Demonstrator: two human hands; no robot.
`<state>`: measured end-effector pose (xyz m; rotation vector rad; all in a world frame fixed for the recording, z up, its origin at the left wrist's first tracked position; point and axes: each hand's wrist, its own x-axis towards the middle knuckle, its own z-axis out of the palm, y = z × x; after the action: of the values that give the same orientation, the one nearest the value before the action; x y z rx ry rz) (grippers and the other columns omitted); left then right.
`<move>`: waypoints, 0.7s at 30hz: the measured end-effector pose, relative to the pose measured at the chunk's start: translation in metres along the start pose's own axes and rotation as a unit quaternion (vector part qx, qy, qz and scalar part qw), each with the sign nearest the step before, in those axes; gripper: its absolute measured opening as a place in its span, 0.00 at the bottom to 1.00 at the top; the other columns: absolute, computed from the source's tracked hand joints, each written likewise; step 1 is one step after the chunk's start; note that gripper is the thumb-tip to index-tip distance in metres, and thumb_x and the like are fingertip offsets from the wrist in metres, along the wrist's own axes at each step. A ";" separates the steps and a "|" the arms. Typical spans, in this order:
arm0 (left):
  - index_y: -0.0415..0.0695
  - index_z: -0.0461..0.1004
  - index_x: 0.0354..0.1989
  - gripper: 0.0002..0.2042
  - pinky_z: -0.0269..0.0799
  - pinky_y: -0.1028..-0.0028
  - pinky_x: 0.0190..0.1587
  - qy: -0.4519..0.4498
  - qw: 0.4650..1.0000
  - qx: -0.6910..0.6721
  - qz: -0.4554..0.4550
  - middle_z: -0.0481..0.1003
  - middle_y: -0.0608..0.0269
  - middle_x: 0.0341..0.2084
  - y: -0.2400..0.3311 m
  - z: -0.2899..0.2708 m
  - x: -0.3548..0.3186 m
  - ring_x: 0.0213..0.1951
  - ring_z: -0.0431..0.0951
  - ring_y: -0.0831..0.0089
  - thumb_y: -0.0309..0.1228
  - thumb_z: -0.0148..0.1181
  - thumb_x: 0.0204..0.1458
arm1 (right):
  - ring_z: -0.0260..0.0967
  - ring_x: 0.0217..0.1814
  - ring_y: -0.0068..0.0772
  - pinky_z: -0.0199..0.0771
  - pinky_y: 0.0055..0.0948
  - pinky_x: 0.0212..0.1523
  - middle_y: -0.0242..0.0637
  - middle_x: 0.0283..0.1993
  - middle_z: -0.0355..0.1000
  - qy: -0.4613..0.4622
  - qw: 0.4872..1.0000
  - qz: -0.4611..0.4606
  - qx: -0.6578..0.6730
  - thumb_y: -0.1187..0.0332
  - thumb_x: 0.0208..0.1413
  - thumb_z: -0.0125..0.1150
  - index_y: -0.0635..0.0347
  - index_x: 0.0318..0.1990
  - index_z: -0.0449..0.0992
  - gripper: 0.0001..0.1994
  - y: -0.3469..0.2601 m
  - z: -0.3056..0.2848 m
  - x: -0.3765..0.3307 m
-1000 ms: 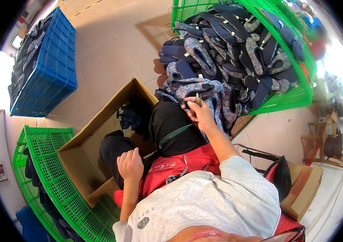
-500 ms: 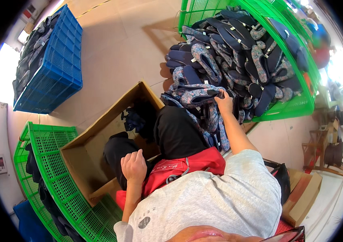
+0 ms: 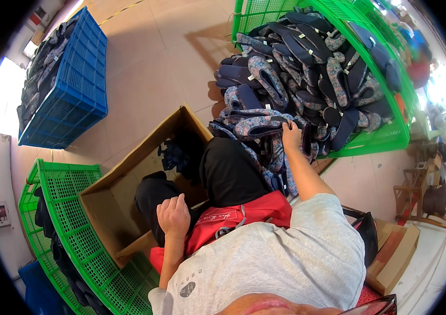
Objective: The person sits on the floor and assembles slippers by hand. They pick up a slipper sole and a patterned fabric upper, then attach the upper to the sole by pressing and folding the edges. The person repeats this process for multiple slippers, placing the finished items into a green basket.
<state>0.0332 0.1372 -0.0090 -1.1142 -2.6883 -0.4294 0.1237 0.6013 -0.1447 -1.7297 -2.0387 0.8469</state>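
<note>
My right hand (image 3: 291,136) pinches the heel end of a floral-patterned slipper (image 3: 257,126) with dark lining. That slipper lies across the near edge of a heap of similar navy and floral slippers (image 3: 296,68), which spills from a tipped green plastic crate (image 3: 399,126). White tags stick out of several of them. On my left thigh rests my left hand (image 3: 173,216), its fingers curled in and nothing visible in them. Between my legs and to their left stands an open cardboard box (image 3: 112,215) with some dark blue items (image 3: 173,156) inside, partly in shadow.
At the far left stands a blue crate (image 3: 78,84) filled with slippers. Another green crate (image 3: 76,210) with dark items sits close on my left. A flattened-looking carton (image 3: 393,257) and a wooden stool (image 3: 412,194) are at my right. A blurred person (image 3: 417,58) is beyond the big crate.
My right hand has shifted very slightly at the slipper's heel end, keeping its pinch. The left hand stays on the thigh.
</note>
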 end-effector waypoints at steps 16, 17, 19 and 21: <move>0.46 0.81 0.38 0.08 0.66 0.66 0.36 0.009 1.000 -0.010 0.005 0.76 0.69 0.27 0.001 -0.002 0.001 0.32 0.74 0.68 0.27 0.62 0.48 | 0.59 0.20 0.19 0.57 0.23 0.20 0.28 0.28 0.67 -0.062 0.896 0.117 0.425 0.61 0.66 0.54 0.59 0.42 0.78 0.12 -0.015 -0.026 -0.014; 0.46 0.81 0.38 0.09 0.66 0.66 0.36 0.011 1.000 -0.012 0.007 0.76 0.69 0.27 0.001 -0.002 0.001 0.32 0.74 0.68 0.27 0.62 0.48 | 0.59 0.20 0.19 0.58 0.24 0.20 0.29 0.28 0.68 -0.049 0.889 0.089 0.446 0.61 0.65 0.55 0.60 0.42 0.78 0.12 -0.015 -0.025 -0.017; 0.46 0.81 0.38 0.09 0.66 0.66 0.36 0.015 1.000 -0.013 0.004 0.76 0.69 0.27 -0.001 -0.002 -0.001 0.32 0.74 0.68 0.27 0.62 0.48 | 0.60 0.20 0.20 0.59 0.24 0.20 0.29 0.29 0.69 -0.046 0.885 0.064 0.460 0.61 0.65 0.55 0.62 0.42 0.76 0.12 -0.037 -0.036 -0.027; 0.45 0.81 0.38 0.09 0.66 0.66 0.36 0.018 1.000 -0.018 0.003 0.76 0.69 0.27 -0.001 -0.002 -0.003 0.32 0.74 0.68 0.27 0.62 0.48 | 0.61 0.20 0.20 0.59 0.24 0.20 0.29 0.29 0.70 -0.038 0.876 0.024 0.480 0.62 0.65 0.55 0.63 0.41 0.76 0.12 -0.047 -0.042 -0.027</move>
<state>0.0345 0.1344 -0.0080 -1.1132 -2.6559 -0.4940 0.1179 0.5805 -0.0796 -1.1573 -1.2041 1.5949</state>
